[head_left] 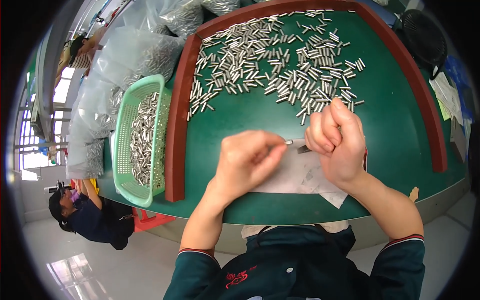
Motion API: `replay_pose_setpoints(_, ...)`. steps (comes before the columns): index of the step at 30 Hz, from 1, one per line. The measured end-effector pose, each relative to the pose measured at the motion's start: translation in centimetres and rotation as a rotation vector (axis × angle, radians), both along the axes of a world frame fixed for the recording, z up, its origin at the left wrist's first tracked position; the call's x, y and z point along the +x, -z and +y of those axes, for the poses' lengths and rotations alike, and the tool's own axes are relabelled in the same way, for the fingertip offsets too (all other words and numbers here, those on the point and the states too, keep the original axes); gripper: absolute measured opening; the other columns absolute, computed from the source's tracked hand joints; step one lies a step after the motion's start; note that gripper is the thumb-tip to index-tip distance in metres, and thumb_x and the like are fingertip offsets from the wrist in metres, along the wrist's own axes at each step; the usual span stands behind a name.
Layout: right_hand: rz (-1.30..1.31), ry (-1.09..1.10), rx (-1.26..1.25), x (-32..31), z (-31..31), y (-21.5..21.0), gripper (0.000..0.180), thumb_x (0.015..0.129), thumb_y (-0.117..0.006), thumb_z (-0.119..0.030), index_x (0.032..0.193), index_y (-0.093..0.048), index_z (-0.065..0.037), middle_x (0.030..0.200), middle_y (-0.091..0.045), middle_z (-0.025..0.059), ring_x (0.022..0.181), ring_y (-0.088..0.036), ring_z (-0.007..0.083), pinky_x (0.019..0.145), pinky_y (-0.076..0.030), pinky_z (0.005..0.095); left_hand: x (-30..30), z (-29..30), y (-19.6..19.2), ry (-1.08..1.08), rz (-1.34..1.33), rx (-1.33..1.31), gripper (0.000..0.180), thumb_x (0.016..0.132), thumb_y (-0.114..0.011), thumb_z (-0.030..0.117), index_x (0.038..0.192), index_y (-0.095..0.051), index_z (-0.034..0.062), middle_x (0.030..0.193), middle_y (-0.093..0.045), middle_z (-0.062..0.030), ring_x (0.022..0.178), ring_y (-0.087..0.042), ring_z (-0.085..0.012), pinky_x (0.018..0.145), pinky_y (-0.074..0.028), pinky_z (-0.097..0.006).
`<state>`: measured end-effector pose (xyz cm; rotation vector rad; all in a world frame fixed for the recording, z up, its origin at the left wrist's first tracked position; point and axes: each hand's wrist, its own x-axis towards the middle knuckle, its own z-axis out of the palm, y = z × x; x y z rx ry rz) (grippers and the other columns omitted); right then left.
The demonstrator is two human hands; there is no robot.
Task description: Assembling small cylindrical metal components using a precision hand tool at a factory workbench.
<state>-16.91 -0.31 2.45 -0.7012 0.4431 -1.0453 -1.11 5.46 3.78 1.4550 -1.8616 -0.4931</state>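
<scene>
My left hand [246, 159] is closed in a pinch on a small shiny metal pin [288, 142], whose end shows at the fingertips. Close beside it, my right hand [337, 142] is curled into a fist with the thumb on top. From under its fingers sticks the end of a short dark grey metal piece [303, 149]; the rest of that piece is hidden in the hand. Both hands are over a pale, smudged cloth or sheet [300, 180] on the green table [395, 125]. Beyond them lie many loose metal pins [320, 65], spread in a wide heap.
A dark red raised rim [176, 130] borders the work area. Left of it stands a light green basket [120, 145] full of pins, beside clear bags [107, 67] of metal parts. A black fan [424, 37] is at the far right. Another person [92, 215] sits at left.
</scene>
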Motion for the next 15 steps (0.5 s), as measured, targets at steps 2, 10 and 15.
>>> replay_pose_setpoints(2, -0.005, 0.001, 0.000, 0.1, 0.0, 0.0, 0.044, 0.090, -0.034, -0.026, 0.050, -0.027, -0.010, 0.044, -0.030, 0.0006, 0.042, -0.023, 0.0066, 0.039, -0.020, 0.0215, -0.5, 0.1, 0.8, 0.110, -0.088, 0.069, 0.008, 0.067, -0.064, 0.005, 0.071, -0.058, 0.0035, 0.050, -0.048, -0.0078, 0.045, -0.048, -0.0202, 0.042, -0.037, -0.032)
replay_pose_setpoints(10, 0.019, 0.025, 0.010, -0.1, 0.1, 0.0, 0.042, 0.090, -0.026, -0.026, 0.049, -0.023, -0.013, 0.043, -0.027, -0.0008, 0.039, -0.015, 0.0084, 0.040, -0.019, 0.0239, -0.7, 0.0, 1.0, 0.019, -0.118, 0.172, 0.011, 0.066, -0.068, 0.004, 0.072, -0.058, 0.0025, 0.046, -0.039, -0.0029, 0.040, -0.037, -0.0133, 0.039, -0.030, -0.027)
replay_pose_setpoints(15, -0.015, 0.039, 0.001, -0.2, 0.2, 0.1, 0.042, 0.090, -0.026, -0.026, 0.050, -0.023, -0.014, 0.043, -0.026, -0.0009, 0.040, -0.015, 0.0086, 0.041, -0.019, 0.0242, -0.8, -0.1, 1.5, 0.058, -0.160, 0.108, 0.009, 0.065, -0.065, 0.004, 0.070, -0.057, 0.0029, 0.050, -0.045, -0.0052, 0.044, -0.043, -0.0180, 0.042, -0.034, -0.030)
